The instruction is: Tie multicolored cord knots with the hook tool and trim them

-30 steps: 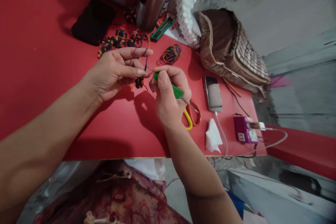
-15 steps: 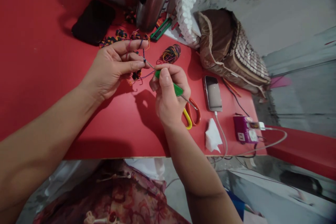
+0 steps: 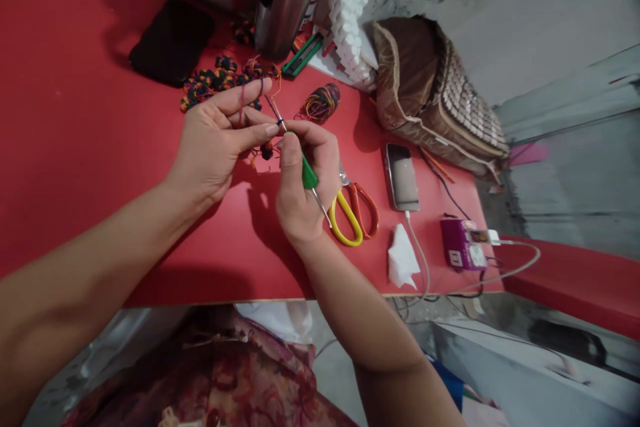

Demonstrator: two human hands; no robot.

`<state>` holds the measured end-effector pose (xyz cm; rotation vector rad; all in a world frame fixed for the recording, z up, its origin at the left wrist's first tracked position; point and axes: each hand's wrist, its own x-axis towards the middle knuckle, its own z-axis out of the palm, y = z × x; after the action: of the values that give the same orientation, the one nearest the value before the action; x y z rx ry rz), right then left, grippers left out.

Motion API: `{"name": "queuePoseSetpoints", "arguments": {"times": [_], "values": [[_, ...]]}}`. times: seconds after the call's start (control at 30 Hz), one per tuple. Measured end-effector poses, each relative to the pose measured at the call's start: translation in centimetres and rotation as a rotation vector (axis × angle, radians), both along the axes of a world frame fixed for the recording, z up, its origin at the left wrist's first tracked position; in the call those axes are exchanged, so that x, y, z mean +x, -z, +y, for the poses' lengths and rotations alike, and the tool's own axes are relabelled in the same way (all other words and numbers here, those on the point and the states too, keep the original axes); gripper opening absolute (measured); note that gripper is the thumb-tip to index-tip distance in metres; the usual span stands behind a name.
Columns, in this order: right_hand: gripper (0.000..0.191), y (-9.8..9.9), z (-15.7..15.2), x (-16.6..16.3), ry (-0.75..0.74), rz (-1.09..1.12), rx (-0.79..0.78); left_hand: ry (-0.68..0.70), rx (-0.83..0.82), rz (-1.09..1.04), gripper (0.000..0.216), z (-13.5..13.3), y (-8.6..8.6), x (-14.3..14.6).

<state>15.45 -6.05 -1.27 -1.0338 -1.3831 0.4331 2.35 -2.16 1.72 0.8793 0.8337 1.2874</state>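
My right hand point(image 3: 310, 180) is closed round the green handle of a crochet hook point(image 3: 309, 175), whose thin metal shaft points up and left; a second metal tip sticks out below. My left hand point(image 3: 215, 133) pinches dark yarn point(image 3: 279, 123) between thumb and finger, and a strand loops over its raised index finger. The hook's shaft passes through the yarn at the left fingertips. A small dark-and-orange crocheted piece point(image 3: 267, 150) hangs beneath the pinch. Behind the hands lie several multicoloured crocheted pieces point(image 3: 205, 85) and a wound bundle of yarn point(image 3: 321, 103).
Yellow-and-red-handled scissors point(image 3: 346, 223) lie right of my right hand. Further right are a charging phone point(image 3: 403, 177), crumpled tissue point(image 3: 403, 257) and a purple box point(image 3: 463, 243). At the back stand a metal bottle point(image 3: 285, 7), green cutter point(image 3: 303, 55), black pouch point(image 3: 173, 42) and brown bag point(image 3: 435, 87).
My right hand has moved left and closer to the left fingertips, with the hook turned steeper and pushed further through the yarn. More of the scissors now shows.
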Motion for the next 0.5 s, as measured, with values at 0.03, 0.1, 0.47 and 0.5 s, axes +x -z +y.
{"name": "queuePoseSetpoints", "arguments": {"times": [0.03, 0.1, 0.47, 0.5], "values": [[0.030, 0.1, -0.1, 0.1, -0.008, -0.019, 0.001, 0.028, -0.017, -0.012, 0.060, 0.2, 0.1, -0.2], [0.027, 0.1, -0.1, 0.4, -0.028, -0.053, 0.036, 0.038, -0.023, -0.055, 0.059, 0.6, 0.3, -0.7], [0.027, 0.0, 0.1, 0.2, 0.059, -0.084, 0.025, -0.075, 0.054, 0.075, 0.047, -0.4, -0.9, 0.2], [0.027, 0.1, 0.1, 0.1, 0.068, -0.090, 0.020, -0.054, 0.026, 0.056, 0.049, -0.4, -0.7, 0.3]]}}
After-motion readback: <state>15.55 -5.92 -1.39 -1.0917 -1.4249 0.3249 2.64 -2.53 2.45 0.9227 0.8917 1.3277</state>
